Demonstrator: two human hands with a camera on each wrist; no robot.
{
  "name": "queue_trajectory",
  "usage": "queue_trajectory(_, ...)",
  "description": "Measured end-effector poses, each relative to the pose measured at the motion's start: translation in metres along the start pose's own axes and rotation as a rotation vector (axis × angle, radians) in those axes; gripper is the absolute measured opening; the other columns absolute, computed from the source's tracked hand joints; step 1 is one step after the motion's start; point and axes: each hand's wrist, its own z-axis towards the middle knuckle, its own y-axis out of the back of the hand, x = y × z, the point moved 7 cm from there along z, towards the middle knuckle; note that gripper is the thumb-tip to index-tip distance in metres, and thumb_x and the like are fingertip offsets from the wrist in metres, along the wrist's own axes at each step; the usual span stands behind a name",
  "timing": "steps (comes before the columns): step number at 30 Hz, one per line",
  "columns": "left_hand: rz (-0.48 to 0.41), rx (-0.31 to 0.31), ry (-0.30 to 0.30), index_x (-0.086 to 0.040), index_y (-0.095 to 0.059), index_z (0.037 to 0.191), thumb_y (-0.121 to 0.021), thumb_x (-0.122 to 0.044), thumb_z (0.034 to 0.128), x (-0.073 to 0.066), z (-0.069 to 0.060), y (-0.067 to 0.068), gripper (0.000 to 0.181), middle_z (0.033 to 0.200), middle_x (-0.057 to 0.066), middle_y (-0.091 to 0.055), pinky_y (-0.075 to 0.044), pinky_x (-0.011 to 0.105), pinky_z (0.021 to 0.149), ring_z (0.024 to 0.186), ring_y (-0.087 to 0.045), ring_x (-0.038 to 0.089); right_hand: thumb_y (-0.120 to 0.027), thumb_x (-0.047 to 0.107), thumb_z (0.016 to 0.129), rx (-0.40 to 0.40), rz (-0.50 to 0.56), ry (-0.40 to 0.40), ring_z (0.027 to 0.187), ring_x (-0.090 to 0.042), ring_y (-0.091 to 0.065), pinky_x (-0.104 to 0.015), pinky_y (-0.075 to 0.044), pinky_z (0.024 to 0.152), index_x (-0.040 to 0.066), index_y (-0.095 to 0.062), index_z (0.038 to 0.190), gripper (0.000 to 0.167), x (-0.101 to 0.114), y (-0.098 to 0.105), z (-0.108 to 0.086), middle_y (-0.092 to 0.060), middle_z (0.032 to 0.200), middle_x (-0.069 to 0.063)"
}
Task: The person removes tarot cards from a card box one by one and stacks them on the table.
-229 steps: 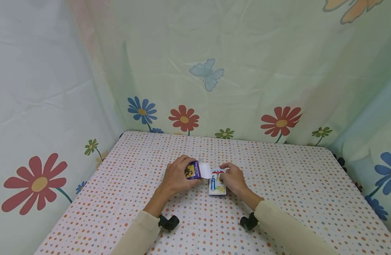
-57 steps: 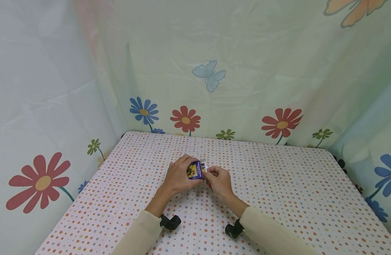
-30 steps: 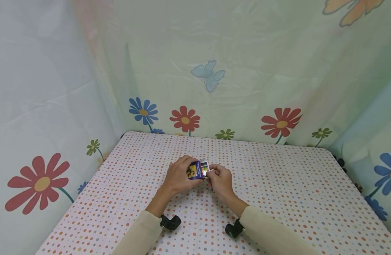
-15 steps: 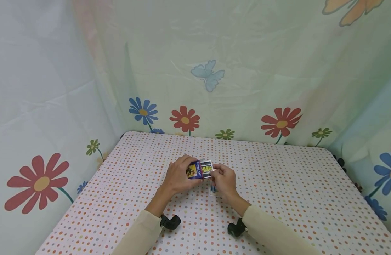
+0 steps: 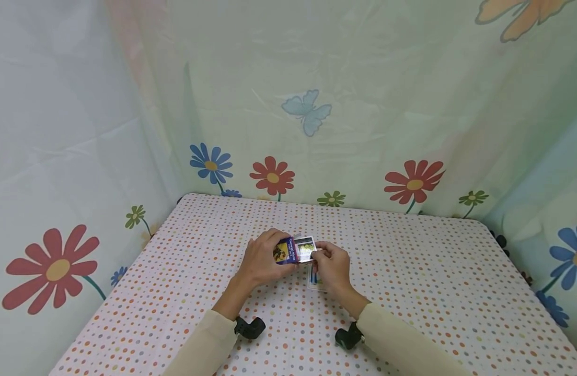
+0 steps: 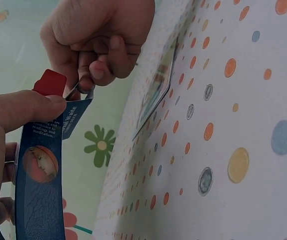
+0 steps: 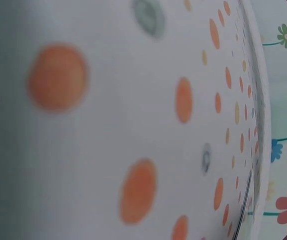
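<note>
Apparently being unpacked, the card point(image 5: 305, 249) pinched by right hand point(image 5: 334, 267) should be pulled from box point(image 5: 290, 250) gripped by left hand point(image 5: 263, 259).

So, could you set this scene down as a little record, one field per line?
Left hand: grips a blue card box
Right hand: pinches a picture card at the box's open end
Lying on the table: at least one flat card, partly hidden by the right hand
Tablecloth: white with coloured dots
Backdrop: pale green, printed with flowers and butterflies
</note>
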Motion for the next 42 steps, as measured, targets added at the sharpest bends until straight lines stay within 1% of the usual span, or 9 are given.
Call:
queue_trajectory(5, -0.008, -0.003, 0.004, -0.018, -0.066, 0.127, -0.090, -0.046, 0.0697, 0.001, -0.001, 0.000, 0.068, 0.119, -0.003, -0.065, -0.045, 0.037, 0.077, 0.098, -0.061, 0.015, -0.059, 0.000, 0.090, -0.007, -0.001, -0.016, 0.053, -0.024, -0.059, -0.029, -0.049, 0.049, -0.004, -0.070, 0.117, 0.029, -0.002, 0.002, 0.000, -0.064, 0.074, -0.013)
queue_trajectory(15, -0.006, 0.006, 0.020, -0.018, -0.065, 0.128, -0.090, -0.046, 0.0701, 0.002, -0.001, 0.000, 0.069, 0.120, -0.002, -0.065, -0.044, 0.037, 0.078, 0.100, -0.061, 0.016, -0.058, -0.001, 0.090, -0.051, -0.035, 0.002, 0.049, -0.024, -0.056, -0.026, -0.047, 0.045, -0.006, -0.069, 0.117, 0.030, -0.001, 0.006, 0.003, -0.063, 0.076, -0.012)
queue_trajectory(21, 0.003, 0.024, 0.034, -0.019, -0.065, 0.128, -0.089, -0.048, 0.0707, 0.002, -0.002, -0.001, 0.069, 0.121, -0.003, -0.065, -0.044, 0.036, 0.079, 0.101, -0.061, 0.015, -0.055, -0.001, 0.092, -0.045, -0.024, -0.025, 0.051, -0.029, -0.058, -0.023, -0.041, 0.043, -0.004, -0.068, 0.122, 0.032, -0.005, 0.010, 0.005, -0.061, 0.077, -0.015)
queue_trajectory(25, -0.015, 0.022, 0.029, -0.019, -0.065, 0.128, -0.090, -0.046, 0.0705, 0.002, -0.001, 0.000, 0.068, 0.121, -0.002, -0.064, -0.044, 0.037, 0.079, 0.101, -0.061, 0.016, -0.054, -0.002, 0.092, -0.053, -0.015, -0.017, 0.052, -0.032, -0.060, -0.023, -0.040, 0.042, -0.003, -0.068, 0.122, 0.033, -0.005, 0.013, 0.008, -0.061, 0.078, -0.017)
queue_trajectory(28, -0.022, 0.017, 0.023, -0.019, -0.066, 0.128, -0.090, -0.045, 0.0704, 0.002, 0.000, 0.001, 0.068, 0.120, -0.002, -0.065, -0.044, 0.038, 0.078, 0.100, -0.061, 0.016, -0.053, -0.003, 0.092, -0.058, -0.023, -0.003, 0.052, -0.034, -0.061, -0.024, -0.043, 0.042, -0.004, -0.069, 0.121, 0.033, -0.004, 0.014, 0.010, -0.062, 0.079, -0.019)
queue_trajectory(32, -0.014, 0.016, 0.024, -0.020, -0.066, 0.127, -0.090, -0.047, 0.0696, 0.002, 0.000, 0.001, 0.068, 0.120, -0.003, -0.065, -0.044, 0.037, 0.078, 0.099, -0.061, 0.016, -0.052, -0.003, 0.092, -0.060, -0.034, 0.004, 0.053, -0.038, -0.062, -0.031, -0.051, 0.045, -0.004, -0.069, 0.122, 0.034, -0.003, 0.016, 0.012, -0.062, 0.081, -0.018)
queue_trajectory(35, -0.026, 0.018, 0.025, -0.019, -0.066, 0.128, -0.091, -0.044, 0.0687, 0.002, 0.000, 0.000, 0.069, 0.120, -0.001, -0.065, -0.043, 0.038, 0.078, 0.099, -0.061, 0.017, -0.052, -0.002, 0.093, -0.061, -0.030, 0.008, 0.052, -0.035, -0.061, -0.035, -0.053, 0.047, -0.004, -0.067, 0.124, 0.035, -0.002, 0.016, 0.013, -0.061, 0.083, -0.016)
queue_trajectory(39, -0.043, 0.017, 0.022, -0.018, -0.066, 0.128, -0.093, -0.041, 0.0681, 0.002, 0.000, 0.000, 0.070, 0.120, 0.000, -0.064, -0.043, 0.038, 0.078, 0.099, -0.061, 0.019, -0.051, 0.000, 0.095, -0.059, -0.016, -0.005, 0.049, -0.024, -0.058, -0.032, -0.052, 0.047, -0.003, -0.066, 0.127, 0.036, -0.002, 0.017, 0.015, -0.060, 0.086, -0.016)
queue_trajectory(42, -0.044, 0.016, 0.017, -0.018, -0.066, 0.127, -0.093, -0.041, 0.0682, 0.002, 0.000, 0.000, 0.069, 0.119, -0.001, -0.064, -0.044, 0.039, 0.078, 0.098, -0.061, 0.018, -0.052, 0.002, 0.097, -0.065, -0.016, -0.010, 0.048, -0.021, -0.057, -0.029, -0.050, 0.046, -0.001, -0.066, 0.128, 0.035, -0.002, 0.017, 0.015, -0.061, 0.089, -0.017)
